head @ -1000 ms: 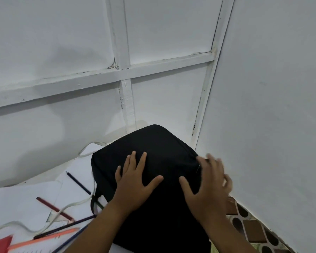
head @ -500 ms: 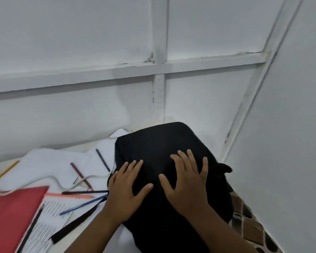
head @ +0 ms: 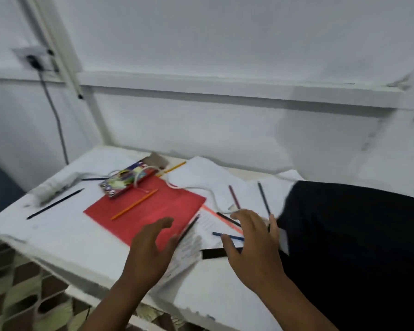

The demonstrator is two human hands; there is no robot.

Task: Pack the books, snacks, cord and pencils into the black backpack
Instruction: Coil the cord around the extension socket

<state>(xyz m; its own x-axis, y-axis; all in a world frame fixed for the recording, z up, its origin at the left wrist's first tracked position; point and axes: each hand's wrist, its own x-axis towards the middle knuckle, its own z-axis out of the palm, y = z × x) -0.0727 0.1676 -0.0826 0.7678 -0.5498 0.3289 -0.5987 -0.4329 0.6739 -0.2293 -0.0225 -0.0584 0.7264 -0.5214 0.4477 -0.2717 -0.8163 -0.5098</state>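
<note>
1. We find the soft black fabric backpack [head: 359, 235] lying at the right end of the white table [head: 58, 235]. Whether it is unzipped we cannot tell.
2. We count the items not yet packed:
   - the flat red-covered book [head: 153, 209] at mid-table, with an orange pencil [head: 134, 204] lying across it;
   - a white printed booklet [head: 201, 237] just right of the red one;
   - the thin white cord [head: 196, 188], trailing over the red cover;
   - the colourful printed cardboard pencil box [head: 129, 181] at the far left corner of the red book;
   - a long black pencil [head: 55, 203] toward the left, and dark red [head: 234, 197] and blue [head: 263, 198] pencils near the bag.
3. We cannot identify any snacks with certainty.
4. Our left hand [head: 151, 249] hovers above the near edge of the red book, fingers spread and released, grasping nothing.
5. Our right hand [head: 253, 247] hovers beside the bag above the loose pencils, fingers loosely spread, grasping nothing.
6. We judge packing essentially unstarted; every visible item remains outside.
</note>
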